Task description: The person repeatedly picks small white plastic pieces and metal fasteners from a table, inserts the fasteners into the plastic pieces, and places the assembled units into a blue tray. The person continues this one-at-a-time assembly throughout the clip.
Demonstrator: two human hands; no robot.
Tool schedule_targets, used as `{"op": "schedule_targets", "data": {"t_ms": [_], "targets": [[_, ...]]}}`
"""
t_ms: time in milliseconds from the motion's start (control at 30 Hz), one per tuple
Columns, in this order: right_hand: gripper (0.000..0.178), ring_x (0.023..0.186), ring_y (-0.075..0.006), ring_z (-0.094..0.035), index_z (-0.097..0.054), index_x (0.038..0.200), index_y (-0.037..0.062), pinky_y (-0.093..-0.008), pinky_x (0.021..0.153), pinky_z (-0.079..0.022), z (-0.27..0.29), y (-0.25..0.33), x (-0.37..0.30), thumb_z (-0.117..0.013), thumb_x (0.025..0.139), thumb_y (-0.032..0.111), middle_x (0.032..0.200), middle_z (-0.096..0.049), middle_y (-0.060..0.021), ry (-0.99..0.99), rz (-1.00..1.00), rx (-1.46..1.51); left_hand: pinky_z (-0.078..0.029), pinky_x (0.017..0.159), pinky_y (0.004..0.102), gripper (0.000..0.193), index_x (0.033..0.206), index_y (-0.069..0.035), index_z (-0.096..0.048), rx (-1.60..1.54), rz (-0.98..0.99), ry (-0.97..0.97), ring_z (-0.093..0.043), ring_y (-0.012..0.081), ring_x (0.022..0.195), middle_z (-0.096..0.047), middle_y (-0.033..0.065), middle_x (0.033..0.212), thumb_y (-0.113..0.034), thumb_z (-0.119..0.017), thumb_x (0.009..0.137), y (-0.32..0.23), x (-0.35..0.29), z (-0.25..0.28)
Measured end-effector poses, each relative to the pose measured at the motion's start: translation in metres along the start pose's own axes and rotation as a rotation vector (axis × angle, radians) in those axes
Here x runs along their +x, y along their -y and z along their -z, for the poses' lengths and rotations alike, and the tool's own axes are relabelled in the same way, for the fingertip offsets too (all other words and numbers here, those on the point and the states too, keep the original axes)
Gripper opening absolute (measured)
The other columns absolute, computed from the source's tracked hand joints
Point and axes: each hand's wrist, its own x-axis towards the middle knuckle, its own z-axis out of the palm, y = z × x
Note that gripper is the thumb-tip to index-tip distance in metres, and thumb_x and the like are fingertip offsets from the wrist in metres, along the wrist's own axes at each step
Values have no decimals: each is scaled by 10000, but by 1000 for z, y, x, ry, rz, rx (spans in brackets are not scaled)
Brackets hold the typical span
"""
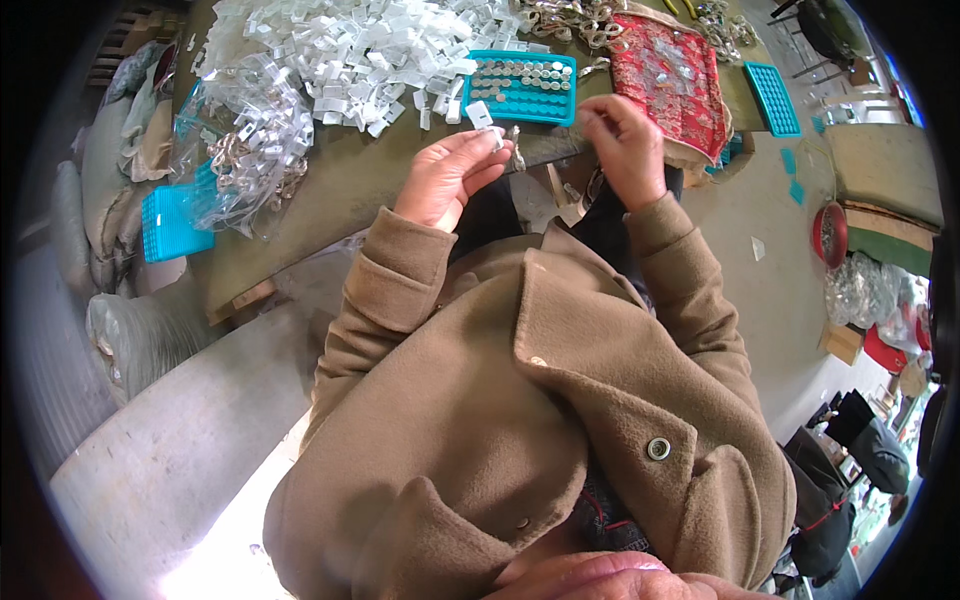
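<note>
Your left hand (447, 178) pinches a small white clip (481, 115) at its fingertips, just at 6 o'clock of the teal tray (520, 115); keep that pinch steady while your right hand (625, 140), fingers curled shut on nothing visible, works beside it.

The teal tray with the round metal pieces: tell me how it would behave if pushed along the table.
The teal tray looks flat and rigid, so it would probably slide without tipping. Its round metal pieces seem to sit in separate pockets, so they would likely stay put.
</note>
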Motion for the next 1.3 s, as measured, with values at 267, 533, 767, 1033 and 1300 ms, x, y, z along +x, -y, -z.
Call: {"op": "schedule_targets", "data": {"t_ms": [267, 533, 767, 1033, 1300], "targets": [[111, 783, -299, -652, -717, 922, 103, -375, 697, -524, -17, -23, 37, -675, 850, 177, 875, -639, -75, -94, 187, -271, -569, 728, 244, 203, 1116, -23, -642, 192, 37, 29, -672, 109, 847, -699, 72, 995, -105, -596, 936, 16, 7, -27], [50, 835, -286, -619, -665, 883, 126, -401, 702, -504, -24, -23, 35, -656, 838, 145, 837, -601, -69, -28, 285, -418, -581, 721, 244, 218, 1139, -8, -628, 85, 85, 66, -680, 123, 846, -697, 88, 996, -87, -572, 943, 18, 20, -21], [183, 838, -318, -630, -696, 1004, 96, -404, 739, -513, -26, -24, 40, -656, 827, 122, 839, -636, -99, 44, 223, -244, -567, 825, 266, 246, 1188, 15, -595, 6, 18, 54, -679, 170, 964, -685, 128, 1081, -55, -555, 956, 11, 26, -25], [130, 803, -328, -639, -653, 965, 54, -401, 698, -517, -19, -25, 46, -645, 854, 121, 859, -643, -127, 154, 357, -426, -564, 822, 247, 299, 1231, 55, -558, 91, -10, 69, -676, 171, 993, -675, 135, 1123, -47, -563, 950, 2, 25, -23], [143, 737, -262, -657, -628, 923, 33, -322, 653, -524, -5, 19, 26, -679, 812, 107, 832, -649, -112, 243, 193, 41, -575, 760, 242, 410, 1287, 90, -502, 132, -73, 33, -687, 163, 923, -674, 147, 1081, -73, -607, 925, -1, 21, -28]]}}
